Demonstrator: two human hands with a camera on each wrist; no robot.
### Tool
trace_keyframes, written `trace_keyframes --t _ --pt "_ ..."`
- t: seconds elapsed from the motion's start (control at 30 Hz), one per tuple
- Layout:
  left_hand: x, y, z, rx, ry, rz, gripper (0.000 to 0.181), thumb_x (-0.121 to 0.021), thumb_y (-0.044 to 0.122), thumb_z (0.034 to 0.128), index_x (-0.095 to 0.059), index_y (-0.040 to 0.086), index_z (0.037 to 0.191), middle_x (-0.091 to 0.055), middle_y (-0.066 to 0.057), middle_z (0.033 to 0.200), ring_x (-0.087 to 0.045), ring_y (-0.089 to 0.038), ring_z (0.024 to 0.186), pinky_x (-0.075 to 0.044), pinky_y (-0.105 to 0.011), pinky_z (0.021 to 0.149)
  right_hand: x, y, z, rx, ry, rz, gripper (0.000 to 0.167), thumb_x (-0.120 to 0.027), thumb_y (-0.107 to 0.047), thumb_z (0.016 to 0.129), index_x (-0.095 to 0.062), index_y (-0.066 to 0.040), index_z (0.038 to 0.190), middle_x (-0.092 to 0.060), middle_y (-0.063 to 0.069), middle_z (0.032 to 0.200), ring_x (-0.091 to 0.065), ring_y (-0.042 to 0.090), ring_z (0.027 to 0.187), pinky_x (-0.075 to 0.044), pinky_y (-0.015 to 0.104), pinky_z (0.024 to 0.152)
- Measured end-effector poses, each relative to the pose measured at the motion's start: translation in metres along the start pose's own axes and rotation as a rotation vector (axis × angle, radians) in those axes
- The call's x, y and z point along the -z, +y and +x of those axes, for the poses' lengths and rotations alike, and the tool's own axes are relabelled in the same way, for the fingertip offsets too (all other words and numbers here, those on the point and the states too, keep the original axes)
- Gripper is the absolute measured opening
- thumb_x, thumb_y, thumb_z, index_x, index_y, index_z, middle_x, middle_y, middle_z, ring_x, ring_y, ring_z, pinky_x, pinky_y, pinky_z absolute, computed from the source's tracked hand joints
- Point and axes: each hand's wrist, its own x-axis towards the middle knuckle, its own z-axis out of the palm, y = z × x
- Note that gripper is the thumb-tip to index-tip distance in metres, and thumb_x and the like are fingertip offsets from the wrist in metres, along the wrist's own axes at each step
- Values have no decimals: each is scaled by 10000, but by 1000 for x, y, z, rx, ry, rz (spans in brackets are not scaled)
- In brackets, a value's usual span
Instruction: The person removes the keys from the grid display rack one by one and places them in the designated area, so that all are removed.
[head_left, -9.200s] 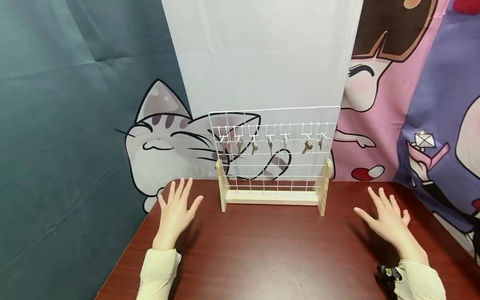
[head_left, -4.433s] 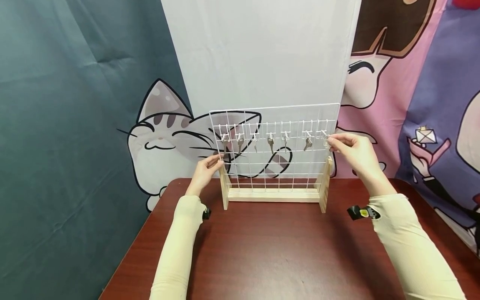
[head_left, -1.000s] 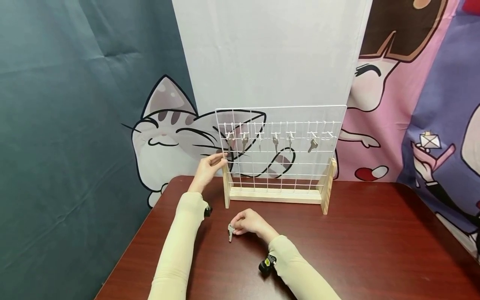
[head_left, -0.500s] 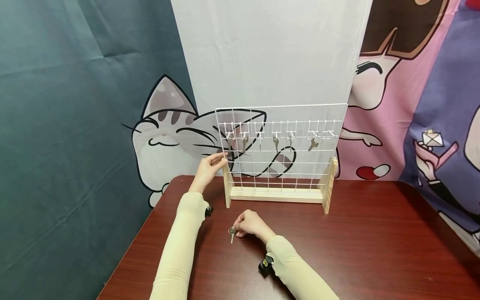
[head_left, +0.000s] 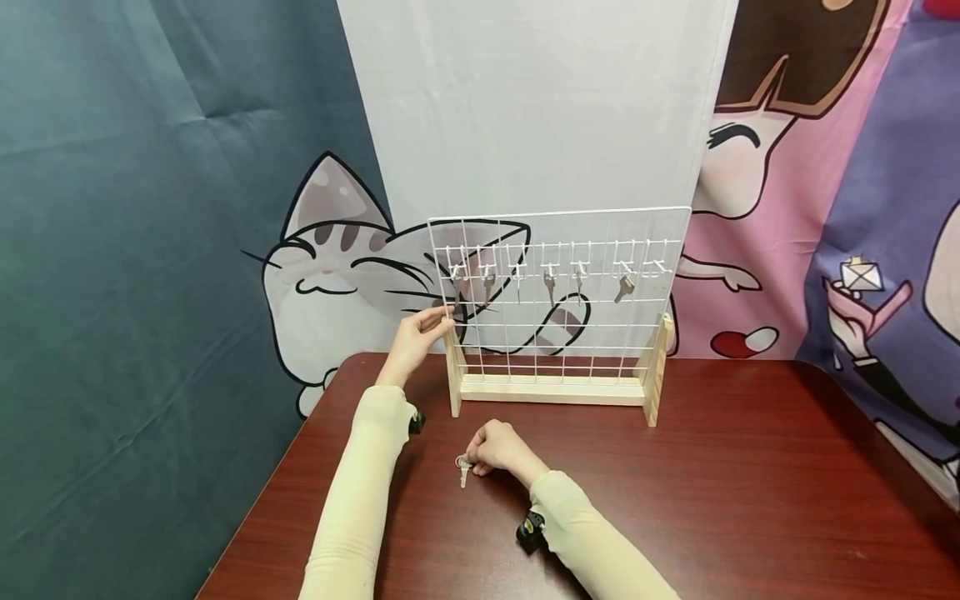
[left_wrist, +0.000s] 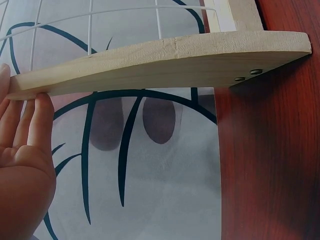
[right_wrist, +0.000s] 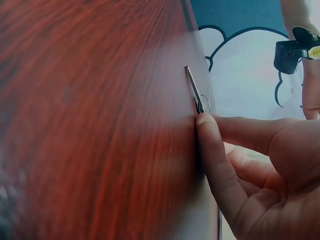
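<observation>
My right hand (head_left: 504, 447) pinches a small metal key (head_left: 464, 473) by its head, low at the tabletop in front of the rack. A thin ring shows beside the key. In the right wrist view, thumb and finger meet on the key (right_wrist: 194, 90), whose blade lies along the table surface. My left hand (head_left: 416, 335) grips the top of the left wooden post (head_left: 453, 373) of the white wire grid rack (head_left: 559, 213). The left wrist view shows that post (left_wrist: 165, 62) with fingers against its tip. Several keys, such as a key (head_left: 625, 288) at the right, hang from the rack's hooks.
The rack stands at the back of the dark red-brown table (head_left: 712, 492). Its rightmost hook (head_left: 659, 267) holds no key. Behind it hang a white cloth (head_left: 540, 100) and printed curtains with a cartoon cat (head_left: 330, 287). A wooden bar (head_left: 552, 390) joins the posts.
Both hands were spread over the table at first. My left hand took the post; my right took the key off the rightmost hook and brought it down front-left. Lately the key turned slightly.
</observation>
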Motion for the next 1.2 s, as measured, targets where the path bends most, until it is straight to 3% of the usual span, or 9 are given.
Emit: trace_keyframes --t 0.43,0.73,1.2 --pt "0 -1 1 -9 -12 -11 404 -681 101 978 -605 -43 1348 -579 -218 1392 -553 -304 1306 -472 -306 1074 1 1 -2 1 -5 43 92 -686 104 846 -707 70 763 -699 111 659 -634 98 499 -600 256 513" --pt "-1 29 -13 15 -41 0 392 -652 30 981 -580 -95 1345 -578 -227 1385 -528 -335 1322 -475 -331 1074 8 6 -6 34 -36 62 54 -698 58 861 -726 71 818 -707 114 686 -650 122 535 -611 279 535" --pt "0 31 -12 18 -36 -4 391 -657 34 979 -587 -84 1345 -575 -227 1388 -527 -336 1323 -470 -342 1079 49 22 -13 47 -23 141 114 -730 -20 881 -719 69 952 -730 155 793 -693 186 665 -633 344 627"
